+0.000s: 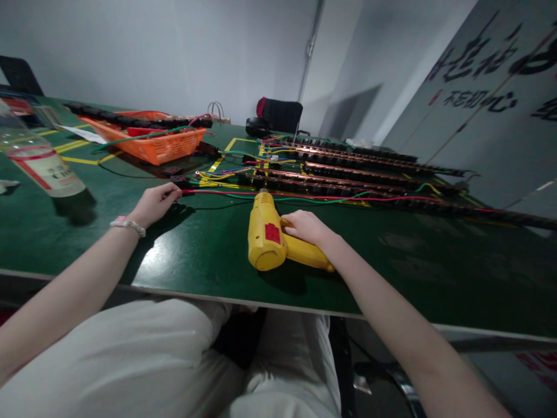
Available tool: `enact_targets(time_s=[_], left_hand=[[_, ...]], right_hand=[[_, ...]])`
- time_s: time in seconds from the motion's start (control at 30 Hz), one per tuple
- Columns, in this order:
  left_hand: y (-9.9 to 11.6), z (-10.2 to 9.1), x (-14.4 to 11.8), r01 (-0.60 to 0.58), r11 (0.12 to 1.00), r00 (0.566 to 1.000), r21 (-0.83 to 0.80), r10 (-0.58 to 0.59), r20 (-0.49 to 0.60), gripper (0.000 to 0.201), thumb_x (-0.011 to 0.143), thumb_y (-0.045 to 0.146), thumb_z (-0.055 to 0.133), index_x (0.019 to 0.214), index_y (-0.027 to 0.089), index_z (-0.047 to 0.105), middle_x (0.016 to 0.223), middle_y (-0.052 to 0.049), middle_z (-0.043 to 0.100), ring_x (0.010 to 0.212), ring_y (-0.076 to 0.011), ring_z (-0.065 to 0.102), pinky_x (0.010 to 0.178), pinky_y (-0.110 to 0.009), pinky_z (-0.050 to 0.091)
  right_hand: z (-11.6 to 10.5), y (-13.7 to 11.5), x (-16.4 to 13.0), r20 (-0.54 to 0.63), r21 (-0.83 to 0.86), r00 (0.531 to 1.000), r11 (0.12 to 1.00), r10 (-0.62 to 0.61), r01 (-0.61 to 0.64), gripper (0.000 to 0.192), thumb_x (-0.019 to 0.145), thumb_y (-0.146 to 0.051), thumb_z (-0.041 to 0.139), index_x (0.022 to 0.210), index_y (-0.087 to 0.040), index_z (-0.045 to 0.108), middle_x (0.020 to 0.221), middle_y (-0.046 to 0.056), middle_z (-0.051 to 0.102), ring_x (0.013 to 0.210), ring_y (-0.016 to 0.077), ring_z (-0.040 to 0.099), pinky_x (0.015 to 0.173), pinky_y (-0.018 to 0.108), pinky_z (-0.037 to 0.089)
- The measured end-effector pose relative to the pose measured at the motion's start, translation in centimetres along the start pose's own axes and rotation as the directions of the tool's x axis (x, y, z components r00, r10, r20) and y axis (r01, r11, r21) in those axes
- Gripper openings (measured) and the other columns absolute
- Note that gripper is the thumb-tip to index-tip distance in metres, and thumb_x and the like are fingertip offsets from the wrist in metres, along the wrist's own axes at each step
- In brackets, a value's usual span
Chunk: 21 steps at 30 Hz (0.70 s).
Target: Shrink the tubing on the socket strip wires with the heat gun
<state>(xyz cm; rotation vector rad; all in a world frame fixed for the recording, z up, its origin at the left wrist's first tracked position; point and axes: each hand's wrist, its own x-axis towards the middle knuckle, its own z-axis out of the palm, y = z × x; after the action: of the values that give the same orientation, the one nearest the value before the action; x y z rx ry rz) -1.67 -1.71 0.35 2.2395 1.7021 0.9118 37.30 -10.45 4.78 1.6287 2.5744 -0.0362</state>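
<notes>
**Heat gun at rest, hand on handle**

The yellow heat gun (266, 235) lies on its side on the green tabletop (195, 255), near the front edge, nozzle aimed at the wires. The right hand (307, 227) rests on its handle, fingers curled over it; the tool is not lifted. The left hand (153, 204) lies loosely closed, fingertips at the end of the red wire (226, 193). Beyond lie long terminal strips (348, 174). An orange basket (161, 142) and a plastic bottle (39, 159) stand left. Heating appears not yet begun.
</notes>
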Motion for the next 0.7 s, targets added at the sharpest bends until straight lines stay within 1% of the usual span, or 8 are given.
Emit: enact_targets(time_s=[0.13, 0.3, 0.4, 0.5, 0.6, 0.7], left_hand=[[-0.1, 0.2, 0.1, -0.041, 0.998, 0.999, -0.038, 0.041, 0.008, 0.030, 0.086, 0.042, 0.042, 0.083, 0.016, 0.056, 0.077, -0.002, 0.059, 0.072, -0.0136, 0.050, 0.072, -0.023, 0.040], [-0.2, 0.4, 0.1, -0.032, 0.999, 0.999, -0.029, 0.032, 0.001, 0.029, 0.086, 0.042, 0.043, 0.078, 0.017, 0.054, 0.069, 0.000, 0.054, 0.066, -0.0125, 0.047, 0.065, -0.022, 0.038], [-0.1, 0.8, 0.2, -0.019, 0.999, 1.000, -0.046, 0.018, -0.006, 0.033, 0.085, 0.047, 0.042, 0.078, 0.018, 0.054, 0.069, -0.001, 0.057, 0.064, -0.0134, 0.048, 0.064, -0.023, 0.039], [0.2, 1.3, 0.3, -0.017, 0.997, 0.999, -0.071, 0.019, 0.035, 0.038, 0.084, 0.054, 0.042, 0.082, 0.019, 0.056, 0.071, -0.002, 0.061, 0.065, -0.0148, 0.051, 0.064, -0.024, 0.040], [0.5, 1.7, 0.3, -0.030, 0.998, 0.997, -0.052, 0.034, 0.073, 0.041, 0.081, 0.059, 0.044, 0.083, 0.020, 0.058, 0.068, -0.001, 0.061, 0.062, -0.0151, 0.050, 0.061, -0.024, 0.039], [0.6, 1.9, 0.4, -0.030, 0.999, 0.997, -0.024, 0.032, 0.063, 0.041, 0.080, 0.060, 0.046, 0.082, 0.021, 0.058, 0.065, -0.001, 0.059, 0.062, -0.0159, 0.051, 0.060, -0.025, 0.038]], right_hand=[[-0.1, -0.1, -0.1, 0.008, -0.038, 1.000, 0.999, 0.026, -0.026, 0.026, 0.093, -0.032, 0.048, 0.104, -0.019, 0.067, 0.103, 0.009, 0.072, 0.092, 0.0222, 0.067, 0.068, 0.026, 0.040], [-0.1, -0.2, 0.0, 0.001, -0.022, 1.000, 0.999, 0.031, -0.031, 0.024, 0.091, -0.029, 0.050, 0.102, -0.018, 0.068, 0.102, 0.009, 0.072, 0.091, 0.0227, 0.067, 0.066, 0.026, 0.040], [-0.1, -0.2, 0.2, -0.002, -0.004, 0.999, 0.999, 0.036, -0.036, 0.024, 0.088, -0.026, 0.051, 0.103, -0.018, 0.068, 0.102, 0.009, 0.072, 0.092, 0.0231, 0.067, 0.066, 0.026, 0.041], [0.0, -0.2, 0.3, -0.012, 0.042, 1.000, 0.999, 0.028, -0.028, 0.025, 0.087, -0.025, 0.052, 0.106, -0.019, 0.068, 0.104, 0.008, 0.072, 0.092, 0.0227, 0.067, 0.068, 0.026, 0.041], [0.1, -0.2, 0.3, -0.027, 0.076, 0.999, 0.997, 0.019, -0.017, 0.026, 0.087, -0.024, 0.053, 0.108, -0.019, 0.068, 0.104, 0.008, 0.072, 0.092, 0.0221, 0.067, 0.069, 0.026, 0.042], [0.1, -0.2, 0.4, -0.025, 0.085, 0.999, 0.996, 0.020, -0.017, 0.027, 0.086, -0.021, 0.053, 0.108, -0.019, 0.068, 0.105, 0.008, 0.072, 0.093, 0.0221, 0.067, 0.070, 0.026, 0.043]])
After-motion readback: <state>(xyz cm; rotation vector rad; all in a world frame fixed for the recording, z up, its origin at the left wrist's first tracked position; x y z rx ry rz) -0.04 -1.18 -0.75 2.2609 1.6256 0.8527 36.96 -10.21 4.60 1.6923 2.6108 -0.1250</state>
